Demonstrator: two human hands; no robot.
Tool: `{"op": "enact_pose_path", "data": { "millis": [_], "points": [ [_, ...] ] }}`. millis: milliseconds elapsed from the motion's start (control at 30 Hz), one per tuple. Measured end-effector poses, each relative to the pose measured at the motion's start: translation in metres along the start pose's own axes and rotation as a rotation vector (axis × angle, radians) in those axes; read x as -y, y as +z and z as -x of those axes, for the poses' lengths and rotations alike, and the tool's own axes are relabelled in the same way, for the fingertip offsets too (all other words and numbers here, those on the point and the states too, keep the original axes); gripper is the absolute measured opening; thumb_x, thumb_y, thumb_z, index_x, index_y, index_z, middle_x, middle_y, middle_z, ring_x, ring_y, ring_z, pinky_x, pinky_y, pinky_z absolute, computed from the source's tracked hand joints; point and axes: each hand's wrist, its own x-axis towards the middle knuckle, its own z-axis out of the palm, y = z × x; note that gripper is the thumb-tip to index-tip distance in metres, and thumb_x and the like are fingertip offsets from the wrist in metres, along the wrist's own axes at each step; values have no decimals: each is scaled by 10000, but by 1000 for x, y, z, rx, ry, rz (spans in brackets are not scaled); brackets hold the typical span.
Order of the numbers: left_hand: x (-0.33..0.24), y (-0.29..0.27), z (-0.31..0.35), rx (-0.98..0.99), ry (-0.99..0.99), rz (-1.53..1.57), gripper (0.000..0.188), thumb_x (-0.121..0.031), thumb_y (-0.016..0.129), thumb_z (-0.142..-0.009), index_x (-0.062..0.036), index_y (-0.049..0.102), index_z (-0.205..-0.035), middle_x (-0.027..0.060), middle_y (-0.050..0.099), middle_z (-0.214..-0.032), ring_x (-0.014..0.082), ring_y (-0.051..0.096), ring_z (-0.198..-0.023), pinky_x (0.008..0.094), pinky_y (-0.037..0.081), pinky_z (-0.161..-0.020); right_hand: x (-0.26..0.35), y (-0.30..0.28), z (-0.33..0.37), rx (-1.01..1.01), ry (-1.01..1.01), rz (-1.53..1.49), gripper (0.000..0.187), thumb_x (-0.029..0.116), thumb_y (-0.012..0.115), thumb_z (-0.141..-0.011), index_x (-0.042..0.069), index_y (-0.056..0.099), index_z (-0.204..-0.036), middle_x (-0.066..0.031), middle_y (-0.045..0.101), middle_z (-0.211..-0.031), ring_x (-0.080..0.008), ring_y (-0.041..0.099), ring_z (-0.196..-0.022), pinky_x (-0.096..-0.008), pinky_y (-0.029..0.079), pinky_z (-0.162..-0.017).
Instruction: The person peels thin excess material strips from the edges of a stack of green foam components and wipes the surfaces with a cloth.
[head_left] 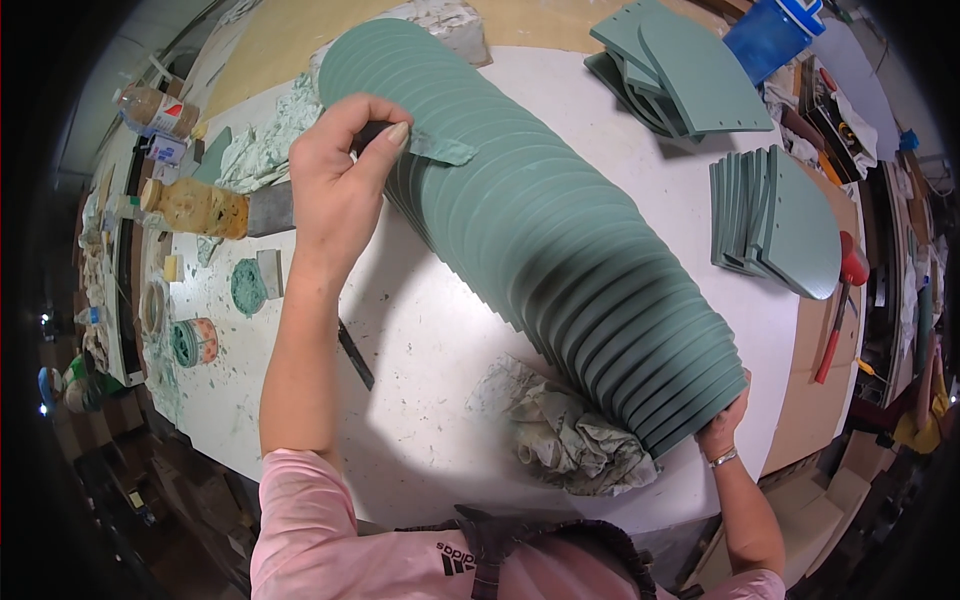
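A long row of overlapping green curved panels (560, 210) runs from the upper left to the lower right. Over its far end, my left hand (345, 165) is closed on the dark handle of what looks like a putty knife (445, 150); its flat part is coated green and lies against the panels. My right hand (725, 415) grips the row's near end, with most fingers hidden behind it. A crumpled, stained cloth (575, 440) lies beneath the near end of the row, to the left of my right hand.
More green panels stand in a pile (690, 75) and a smaller stack (775, 220) at right, near a blue container (770, 40) and a red-handled tool (832, 335). At left are an open jar of green paste (190, 343), a bottle of yellowish liquid (200, 207) and a black strip (355, 355).
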Motion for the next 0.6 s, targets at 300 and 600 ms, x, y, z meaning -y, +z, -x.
{"op": "enact_pose_path", "data": {
  "millis": [300,600],
  "points": [
    [-8,2,-7,37,94,-122,34,2,631,-907,10,642,-938,-23,578,-832,58,474,-747,207,395,-672,5,-1,-1,12,-17,10,1045,873,369,-793,-90,441,-1192,-156,493,-1111,-248,521,-1045,-370,425,-929],
    [-22,6,-12,22,385,-245,115,98,615,-804,6,629,-872,81,576,-754,168,544,-649,266,442,-608,-2,-5,1,8,-46,52,1033,862,357,-806,-95,462,-1181,-171,481,-1124,-275,507,-1075,-388,405,-958]
  ]
}}
